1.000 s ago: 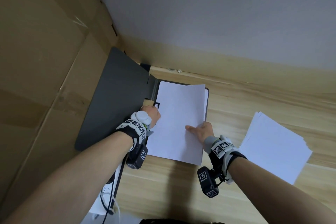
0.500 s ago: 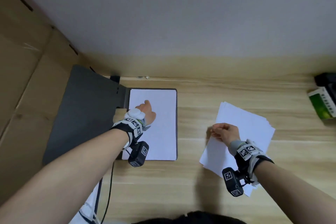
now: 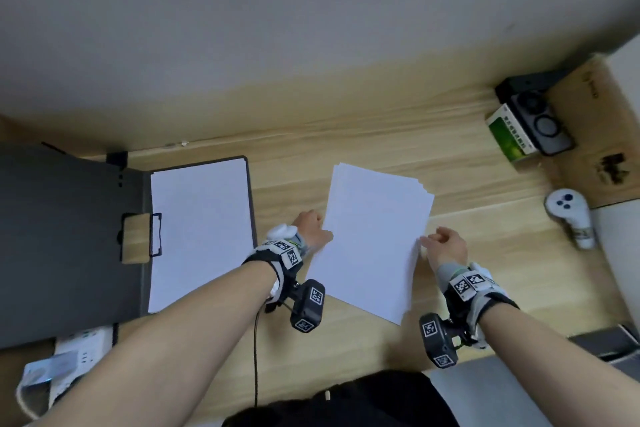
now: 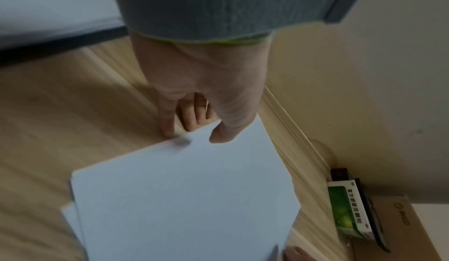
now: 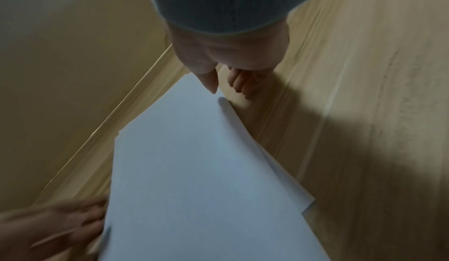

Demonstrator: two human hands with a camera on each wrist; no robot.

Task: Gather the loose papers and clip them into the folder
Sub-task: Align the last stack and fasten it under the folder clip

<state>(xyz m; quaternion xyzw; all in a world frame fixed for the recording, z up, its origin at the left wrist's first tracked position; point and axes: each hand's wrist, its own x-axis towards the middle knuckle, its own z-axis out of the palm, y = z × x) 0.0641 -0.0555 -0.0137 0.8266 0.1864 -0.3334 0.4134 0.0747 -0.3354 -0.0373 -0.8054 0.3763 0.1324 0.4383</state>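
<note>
The dark grey folder (image 3: 69,236) lies open at the left of the wooden table, with a white sheet (image 3: 201,229) on its right half beside the clip (image 3: 154,234). A stack of loose white papers (image 3: 374,239) lies askew in the middle, its sheets fanned at the far right corner. My left hand (image 3: 313,227) pinches the stack's left edge: the thumb (image 4: 222,134) lies on top and the fingers tuck under the edge. My right hand (image 3: 441,243) pinches the right edge, thumb (image 5: 209,82) on the top sheet, which bows up there (image 5: 233,119).
At the far right stand a green box (image 3: 507,137) and a black device (image 3: 540,121), with a white controller (image 3: 568,215) nearer. Cardboard (image 3: 599,135) closes the right corner. A white power strip (image 3: 79,340) sits at the lower left, and a black cable (image 3: 256,357) hangs below my left wrist.
Both hands have left the sheet in the folder. The right went to the loose stack first; the left followed to its left edge. My view has swung right.
</note>
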